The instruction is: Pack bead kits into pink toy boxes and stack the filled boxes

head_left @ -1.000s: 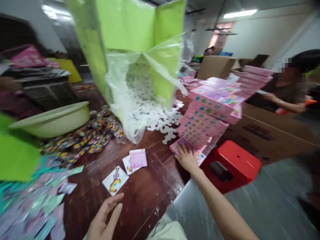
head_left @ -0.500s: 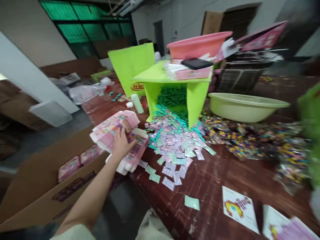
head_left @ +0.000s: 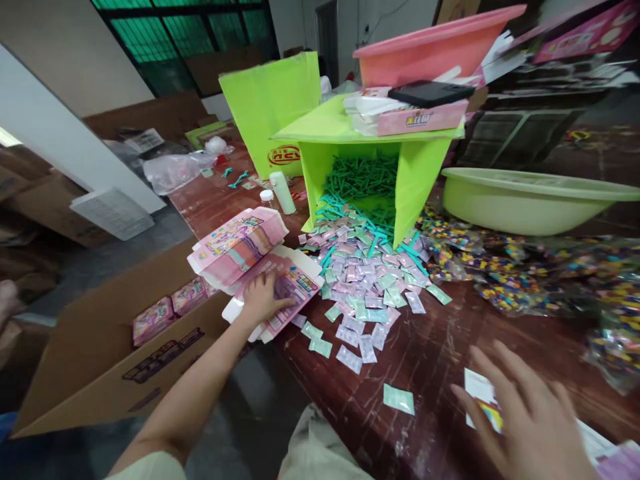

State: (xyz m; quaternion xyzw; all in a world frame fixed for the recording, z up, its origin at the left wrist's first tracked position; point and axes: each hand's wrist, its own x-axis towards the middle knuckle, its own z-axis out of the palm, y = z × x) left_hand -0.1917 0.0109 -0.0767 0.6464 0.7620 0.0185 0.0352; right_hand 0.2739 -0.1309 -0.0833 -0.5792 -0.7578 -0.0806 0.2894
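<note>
My left hand (head_left: 262, 299) lies on a flattened pink printed box (head_left: 293, 290), its fingers stretched out and the thumb apart. Another pink box (head_left: 240, 243) rests just behind it at the table's left edge. Low on the right, my right hand (head_left: 530, 413) hovers with spread fingers over a white printed card (head_left: 483, 393), partly hiding it. Beyond that hand's wrist, a lilac sachet (head_left: 620, 461) lies on more white paper. A single green sachet (head_left: 399, 399) sits between my two hands.
Lilac and green sachets (head_left: 367, 277) spill from a lime-green open bin (head_left: 425, 180) holding green sticks (head_left: 363, 177). Bags of coloured pieces (head_left: 520, 280) lie by a pale green basin (head_left: 530, 207). A cardboard carton (head_left: 95, 373) with pink boxes (head_left: 153, 321) stands left.
My right hand has come into view at lower right, over the white card. My left hand has shifted onto the nearer flattened box. The camera view has tilted down and moved closer.
</note>
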